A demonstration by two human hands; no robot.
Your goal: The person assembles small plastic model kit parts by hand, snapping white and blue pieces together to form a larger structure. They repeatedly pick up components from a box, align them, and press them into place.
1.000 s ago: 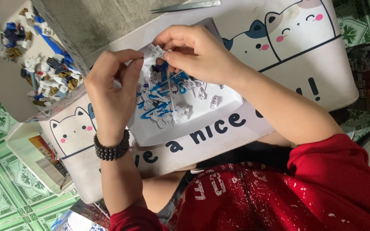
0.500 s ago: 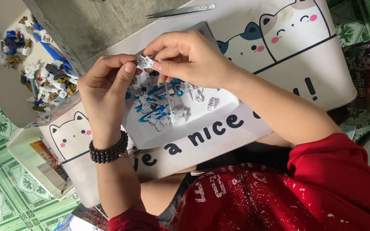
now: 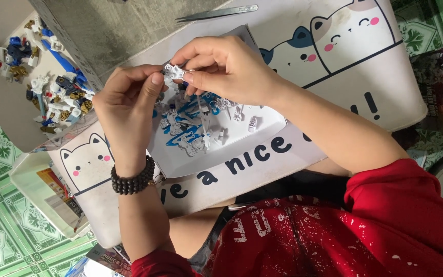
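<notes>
While both our left hand (image 3: 129, 105) and right hand (image 3: 226, 69) pinch the small white plastic model part (image 3: 173, 72) at twelve o'clock above the white tray (image 3: 262, 131), we judge it light, brittle, best gripped by its edges.

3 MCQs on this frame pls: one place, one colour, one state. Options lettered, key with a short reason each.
1. Where do the tweezers lie?
A. on the mat's far edge
B. in the left hand
C. in the box

2. What colour is the bracelet?
A. red
B. dark
C. white

3. How is the small white part held?
A. lying loose in the tray
B. in the right hand alone
C. pinched between both hands

Key: 1 A, they rest beyond the hands on the cat mat. 2 B, dark beads circle the left wrist. 3 C, left hand and right hand fingertips meet on it above the tray.
</notes>
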